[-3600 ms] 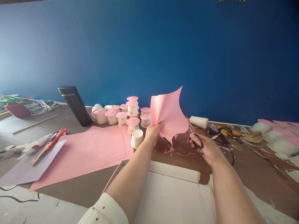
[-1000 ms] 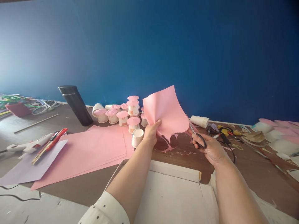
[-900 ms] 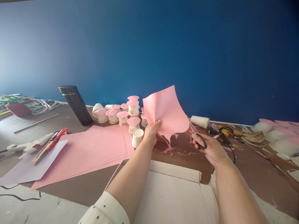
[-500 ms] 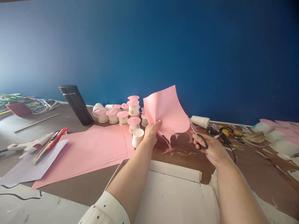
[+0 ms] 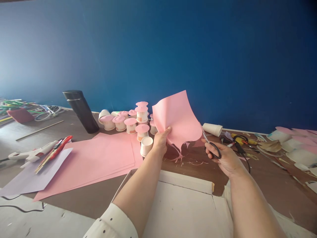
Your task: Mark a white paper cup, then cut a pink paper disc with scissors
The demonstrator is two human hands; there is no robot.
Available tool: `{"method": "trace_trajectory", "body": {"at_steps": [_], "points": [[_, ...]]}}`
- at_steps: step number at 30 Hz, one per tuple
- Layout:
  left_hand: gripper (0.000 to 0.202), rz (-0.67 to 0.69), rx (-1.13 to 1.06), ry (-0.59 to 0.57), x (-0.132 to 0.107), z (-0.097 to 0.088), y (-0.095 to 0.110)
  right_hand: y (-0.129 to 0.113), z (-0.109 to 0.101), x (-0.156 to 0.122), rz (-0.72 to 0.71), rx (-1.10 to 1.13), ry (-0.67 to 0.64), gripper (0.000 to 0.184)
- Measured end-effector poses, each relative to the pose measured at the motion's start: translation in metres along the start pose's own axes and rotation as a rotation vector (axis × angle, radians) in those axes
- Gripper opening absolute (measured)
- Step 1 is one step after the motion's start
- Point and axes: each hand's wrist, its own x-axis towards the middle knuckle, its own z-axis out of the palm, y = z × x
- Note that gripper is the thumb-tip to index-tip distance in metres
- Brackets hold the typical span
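My left hand [image 5: 162, 141] pinches a curved sheet of pink paper [image 5: 182, 115], thumb on the near face. Cut strips dangle from the sheet's lower edge. Around the handles of black-handled scissors [image 5: 213, 149] the fingers of my right hand [image 5: 224, 157] are closed. The scissor blades point up and left, at the right edge of the pink paper. Just left of my left hand stands a plain white paper cup [image 5: 146, 145]. Behind it are several cups with pink paper tops [image 5: 142, 130], some stacked.
Pink sheets [image 5: 99, 155] lie left, beside a glue gun [image 5: 33, 152] and a red cutter [image 5: 61, 145]. A black bottle [image 5: 81, 112] stands behind. An open white box [image 5: 188, 205] sits in front. Right are stacked cups [image 5: 212, 129], cables and cut paper pieces [image 5: 302, 153].
The scissors have shifted very slightly along the right edge of the pink paper. A cut strip under the sheet hangs a little differently. My left hand keeps its grip.
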Motion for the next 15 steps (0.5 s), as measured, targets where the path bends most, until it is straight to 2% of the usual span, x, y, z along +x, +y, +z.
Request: {"method": "trace_trajectory", "body": {"at_steps": [5,9,12,15], "points": [[0.036,-0.028,-0.125,-0.111,-0.020,0.016,0.017,0.003,0.009,0.005,-0.076,0.194,0.009,0.037],[0.041,-0.043,-0.171,-0.312,-0.027,0.020,0.015,0.008,0.026,0.009,-0.085,0.380,0.091,0.038],[0.047,-0.057,-0.085,-0.409,-0.031,0.022,0.007,0.011,0.042,0.010,-0.100,0.447,0.168,0.040],[0.053,-0.098,0.045,-0.446,-0.039,0.027,0.004,0.013,0.055,0.006,-0.140,0.366,0.213,0.038]]}}
